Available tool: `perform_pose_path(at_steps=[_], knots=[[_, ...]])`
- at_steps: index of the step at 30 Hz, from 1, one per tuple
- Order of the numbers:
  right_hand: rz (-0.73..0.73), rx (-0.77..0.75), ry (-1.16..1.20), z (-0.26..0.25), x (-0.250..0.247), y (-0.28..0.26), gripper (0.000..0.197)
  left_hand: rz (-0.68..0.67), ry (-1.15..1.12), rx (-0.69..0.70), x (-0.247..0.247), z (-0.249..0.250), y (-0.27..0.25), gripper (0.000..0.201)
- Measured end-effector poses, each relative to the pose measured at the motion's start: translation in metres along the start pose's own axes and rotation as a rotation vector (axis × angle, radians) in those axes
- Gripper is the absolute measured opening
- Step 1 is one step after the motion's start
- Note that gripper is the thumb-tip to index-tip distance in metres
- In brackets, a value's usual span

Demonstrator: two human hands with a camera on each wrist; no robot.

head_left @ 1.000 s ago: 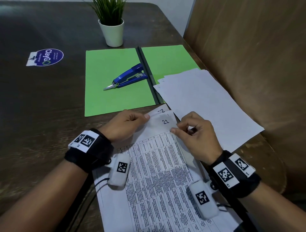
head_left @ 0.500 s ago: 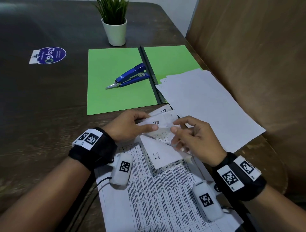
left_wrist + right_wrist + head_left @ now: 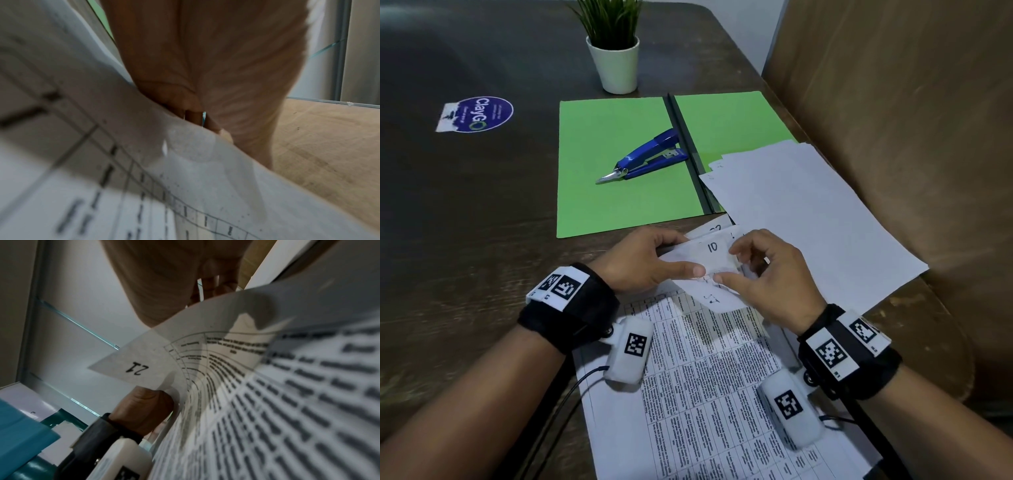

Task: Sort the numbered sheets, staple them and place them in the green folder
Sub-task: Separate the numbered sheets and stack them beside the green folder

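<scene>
With both the left hand [image 3: 640, 263] and right hand [image 3: 763, 274] pinching curled-back corners of the sheets [image 3: 709, 377] lying before the green folder [image 3: 619, 164], a slipping corner, seemingly numbered 10, could be missed and misfiled.

Dark wooden table [image 3: 465, 212], brown panel wall [image 3: 893, 102] at right, white potted plant [image 3: 616, 58], blue sticker [image 3: 477, 113]
</scene>
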State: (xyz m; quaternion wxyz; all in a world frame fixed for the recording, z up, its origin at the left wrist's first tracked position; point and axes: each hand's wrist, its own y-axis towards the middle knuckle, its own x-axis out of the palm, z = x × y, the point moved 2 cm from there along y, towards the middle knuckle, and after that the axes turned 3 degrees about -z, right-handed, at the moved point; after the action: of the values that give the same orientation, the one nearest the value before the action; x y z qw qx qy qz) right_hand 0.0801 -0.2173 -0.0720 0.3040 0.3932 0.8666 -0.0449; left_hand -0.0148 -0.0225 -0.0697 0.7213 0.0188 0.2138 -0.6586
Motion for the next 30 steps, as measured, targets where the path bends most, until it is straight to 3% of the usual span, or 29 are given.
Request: perform_pose_path(at_steps=[5,11,16,22,30], knots=[[0.004,-0.014,-0.024,0.0,0.002,0.002,0.018,0.005,-0.01,0.0,0.0,-0.001,0.0,0.049],[-0.019,0.058,-0.073,0.003,0.004,0.002,0.025,-0.017,-0.032,0.009,0.0,-0.002,0.001,0.049],[-0.007,-0.005,-0.061,0.003,0.006,-0.001,0.031,0.006,-0.001,0.011,-0.001,-0.002,0.002,0.047],[0.035,0.06,0.08,0.004,0.004,-0.007,0.018,0.004,0.04,0.037,-0.004,-0.008,0.004,0.081],[-0.035,-0.123,-0.033,0.001,-0.001,-0.013,0.003,0.025,0.045,0.007,-0.004,-0.007,0.004,0.048]])
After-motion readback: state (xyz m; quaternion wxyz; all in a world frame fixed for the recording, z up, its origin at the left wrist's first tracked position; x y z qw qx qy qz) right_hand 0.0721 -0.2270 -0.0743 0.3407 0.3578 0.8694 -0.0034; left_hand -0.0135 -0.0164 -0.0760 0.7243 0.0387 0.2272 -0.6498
